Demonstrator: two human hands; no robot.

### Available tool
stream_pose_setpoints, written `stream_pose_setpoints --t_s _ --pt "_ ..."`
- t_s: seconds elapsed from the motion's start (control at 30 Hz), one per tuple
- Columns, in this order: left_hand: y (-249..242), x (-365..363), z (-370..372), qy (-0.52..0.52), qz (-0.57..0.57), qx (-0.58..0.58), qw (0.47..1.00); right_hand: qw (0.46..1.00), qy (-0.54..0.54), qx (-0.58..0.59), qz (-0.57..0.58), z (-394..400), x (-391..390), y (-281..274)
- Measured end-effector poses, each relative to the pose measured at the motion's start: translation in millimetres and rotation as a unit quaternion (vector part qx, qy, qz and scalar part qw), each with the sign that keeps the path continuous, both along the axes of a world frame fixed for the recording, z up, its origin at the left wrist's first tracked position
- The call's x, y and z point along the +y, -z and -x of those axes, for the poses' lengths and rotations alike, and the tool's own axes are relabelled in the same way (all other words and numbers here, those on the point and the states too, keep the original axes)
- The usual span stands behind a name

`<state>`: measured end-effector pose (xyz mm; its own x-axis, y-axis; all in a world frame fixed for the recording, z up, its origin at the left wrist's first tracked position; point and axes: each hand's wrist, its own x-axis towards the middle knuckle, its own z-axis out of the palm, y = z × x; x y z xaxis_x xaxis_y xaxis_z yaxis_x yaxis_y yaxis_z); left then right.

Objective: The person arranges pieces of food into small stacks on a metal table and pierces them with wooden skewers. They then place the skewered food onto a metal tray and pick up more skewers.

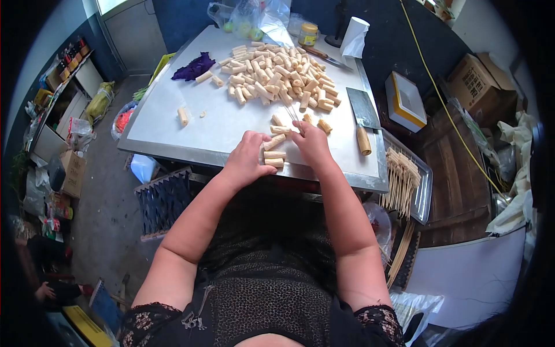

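Near the table's front edge, my left hand [247,158] curves around a short row of pale cylindrical rolls [274,155], its thumb below the lowest one and its fingers at the upper ones. My right hand [311,142] is closed on thin skewers [292,112] that point away from me; their lower part is hidden in the fingers. A few loose rolls [325,125] lie just beyond this hand. Farther back, a big heap of the same rolls [277,69] covers the middle of the metal-topped table [167,124].
A cleaver [362,115] lies to the right, with a knife [328,58] behind the heap. Purple cloth or plastic [193,67] and a single roll [182,116] are at left. Beyond the right edge, a metal tray [425,191] stands beside many skewered rolls [399,173].
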<state>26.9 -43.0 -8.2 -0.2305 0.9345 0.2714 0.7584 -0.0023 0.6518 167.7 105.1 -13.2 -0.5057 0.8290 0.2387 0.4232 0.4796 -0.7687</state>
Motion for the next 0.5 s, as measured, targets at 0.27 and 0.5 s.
stream_pose_setpoints --t_s 0.27,0.5 --pt "4 19 6 0.087 0.072 0.005 0.994 0.997 -0.043 -0.043 -0.041 17 12 7" --pt "-6 18 0 0.005 0.017 0.056 0.998 0.985 -0.120 -0.127 -0.010 3 5 -7"
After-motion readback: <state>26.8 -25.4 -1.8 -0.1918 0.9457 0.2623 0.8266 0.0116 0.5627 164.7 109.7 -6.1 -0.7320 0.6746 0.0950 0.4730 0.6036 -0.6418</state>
